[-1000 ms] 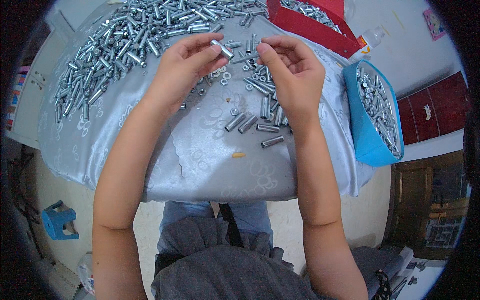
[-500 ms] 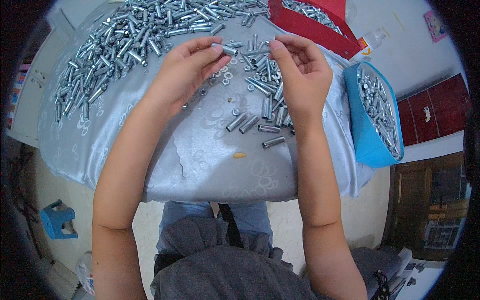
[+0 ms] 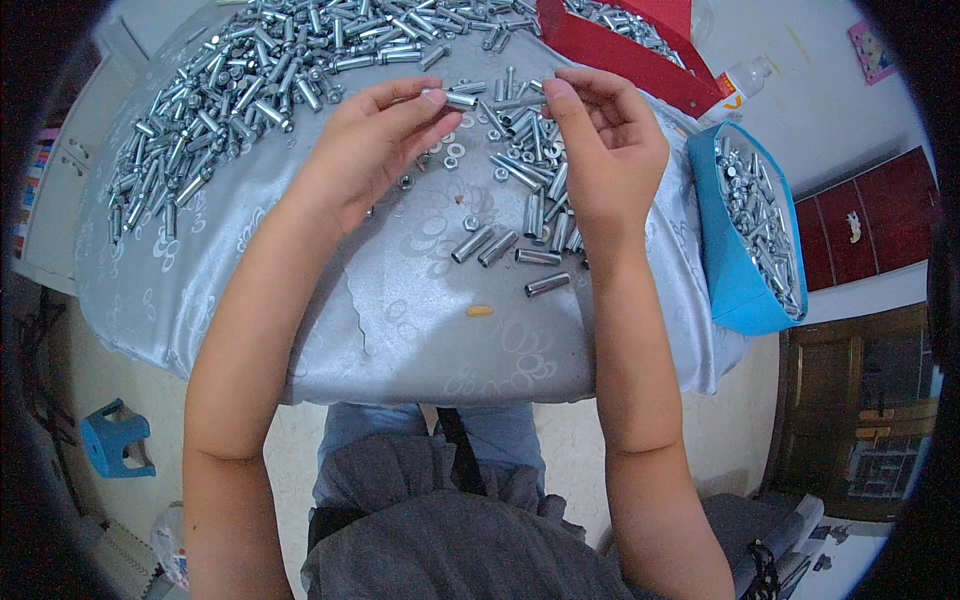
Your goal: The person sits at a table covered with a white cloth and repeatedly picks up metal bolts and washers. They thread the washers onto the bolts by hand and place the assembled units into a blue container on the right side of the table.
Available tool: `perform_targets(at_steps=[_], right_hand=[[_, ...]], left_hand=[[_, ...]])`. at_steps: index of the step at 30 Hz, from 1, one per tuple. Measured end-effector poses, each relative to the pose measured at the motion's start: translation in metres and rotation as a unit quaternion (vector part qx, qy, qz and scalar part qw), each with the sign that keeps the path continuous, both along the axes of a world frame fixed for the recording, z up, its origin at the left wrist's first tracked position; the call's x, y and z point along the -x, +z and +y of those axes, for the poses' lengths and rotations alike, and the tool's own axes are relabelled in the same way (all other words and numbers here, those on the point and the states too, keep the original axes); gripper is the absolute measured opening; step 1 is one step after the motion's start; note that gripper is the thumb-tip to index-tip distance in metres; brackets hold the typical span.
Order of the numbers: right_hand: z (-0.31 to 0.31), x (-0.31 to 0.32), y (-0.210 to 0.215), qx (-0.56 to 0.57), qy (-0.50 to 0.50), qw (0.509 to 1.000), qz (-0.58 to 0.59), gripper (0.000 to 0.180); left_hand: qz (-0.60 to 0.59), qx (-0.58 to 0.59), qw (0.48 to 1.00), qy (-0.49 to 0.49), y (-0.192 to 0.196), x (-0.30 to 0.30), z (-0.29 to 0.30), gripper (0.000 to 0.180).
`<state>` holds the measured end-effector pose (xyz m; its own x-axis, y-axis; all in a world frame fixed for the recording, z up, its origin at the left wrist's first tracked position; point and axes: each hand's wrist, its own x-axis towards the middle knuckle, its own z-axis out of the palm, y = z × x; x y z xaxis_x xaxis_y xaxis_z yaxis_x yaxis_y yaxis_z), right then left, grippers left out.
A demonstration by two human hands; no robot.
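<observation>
A silvery tablecloth (image 3: 430, 345) bears metal bolts (image 3: 272, 114), sleeves (image 3: 537, 257) and nuts (image 3: 472, 223).

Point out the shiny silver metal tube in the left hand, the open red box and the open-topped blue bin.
Shiny silver metal tube (image 3: 462, 101): head view, middle of its exposed side.
Open red box (image 3: 630, 63): head view, its near wall.
Open-topped blue bin (image 3: 722, 258): head view, its outer left wall.

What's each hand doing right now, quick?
Left hand: closed, pinching a short silver tube.
Right hand: closed, pinching what looks like a thin silver rod.
</observation>
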<state>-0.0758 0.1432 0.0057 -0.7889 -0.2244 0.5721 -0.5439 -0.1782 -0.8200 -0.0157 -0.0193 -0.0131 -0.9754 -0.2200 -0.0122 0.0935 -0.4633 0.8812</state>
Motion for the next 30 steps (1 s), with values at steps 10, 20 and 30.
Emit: perform_targets(at_steps=[10, 20, 30], right_hand=[[-0.003, 0.003, -0.006, 0.016, 0.056, 0.998, 0.008, 0.013], [-0.009, -0.006, -0.016, -0.084, 0.117, 0.988, 0.051, 0.027], [-0.001, -0.002, -0.007, -0.162, 0.080, 0.976, 0.119, 0.031]], left_hand=[[0.001, 0.033, 0.999, -0.041, 0.003, -0.003, 0.001, 0.030], [0.032, 0.184, 0.979, -0.078, -0.001, -0.009, 0.012, 0.032], [0.053, 0.209, 0.976, 0.039, -0.003, -0.003, 0.005, 0.033]])
